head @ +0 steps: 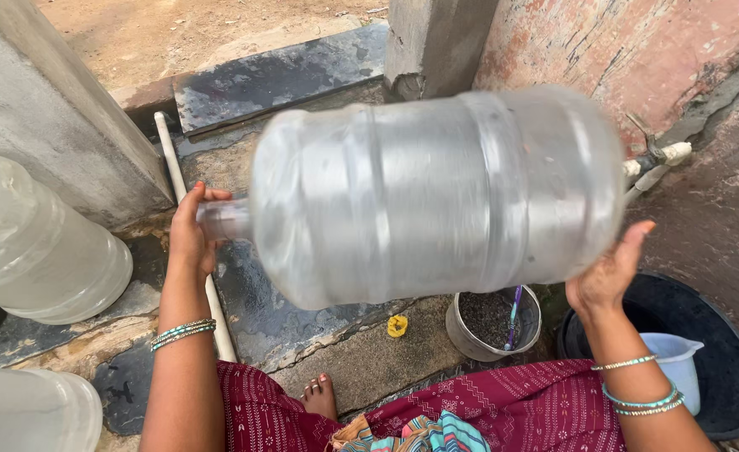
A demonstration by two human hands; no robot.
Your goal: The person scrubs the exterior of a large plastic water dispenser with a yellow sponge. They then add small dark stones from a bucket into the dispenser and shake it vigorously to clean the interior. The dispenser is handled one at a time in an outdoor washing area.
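Nearest, a bare foot (pixel 321 393) rested on the wet stone floor (pixel 361 360) beside a yellow cap (pixel 397 326) and a small bucket (pixel 470 335). Above them, a big clear jug (pixel 436 197) lay sideways in the air, blurred. The left hand (pixel 189 234) wrapped its fingers (pixel 205 195) round the neck; the right hand (pixel 612 272) cupped the base, fingers spread. Behind stood a concrete pillar (pixel 436 42), a tap (pixel 654 159) and a peeling red wall (pixel 629 42).

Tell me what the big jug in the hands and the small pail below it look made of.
The big jug looks like clear, ribbed plastic: the wall shows through it, blurred. The left hand covers its neck and the right hand its base. The small pail seems grey and dull, plastic or metal; hard to tell.
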